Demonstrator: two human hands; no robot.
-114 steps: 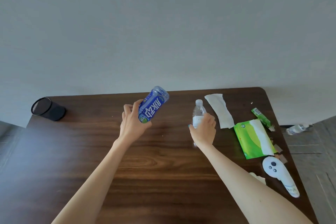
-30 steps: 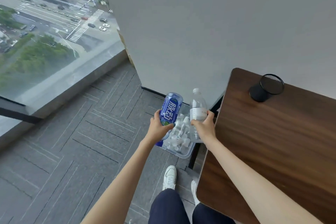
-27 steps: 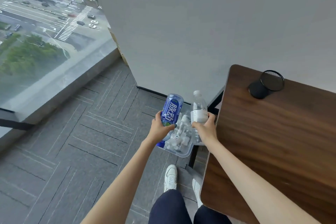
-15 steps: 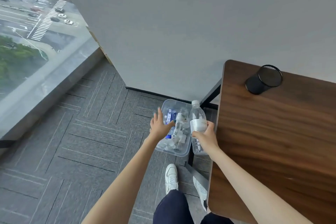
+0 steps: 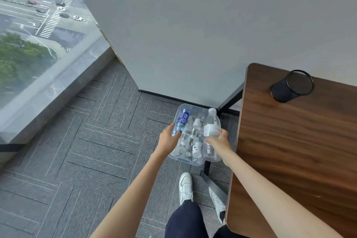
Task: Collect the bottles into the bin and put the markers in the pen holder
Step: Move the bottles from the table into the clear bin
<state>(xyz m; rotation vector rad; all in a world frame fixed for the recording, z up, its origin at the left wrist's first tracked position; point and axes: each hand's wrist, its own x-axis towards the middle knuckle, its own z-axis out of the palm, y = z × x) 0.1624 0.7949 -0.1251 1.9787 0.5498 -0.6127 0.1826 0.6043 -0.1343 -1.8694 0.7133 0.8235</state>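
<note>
Your right hand (image 5: pixel 218 140) clasps the clear bottle (image 5: pixel 212 127) mid-body; judged empty, light, crushable. The fingers of your left hand (image 5: pixel 169 138) lie relaxed, empty, over the bin (image 5: pixel 190 105).

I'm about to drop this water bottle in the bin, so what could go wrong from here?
The clear bin already looks piled with bottles, so the water bottle in your right hand may bounce off the heap onto the carpet. It also hangs near the bin's table-side edge, so a straight drop might clip the rim or land by the table leg.
</note>
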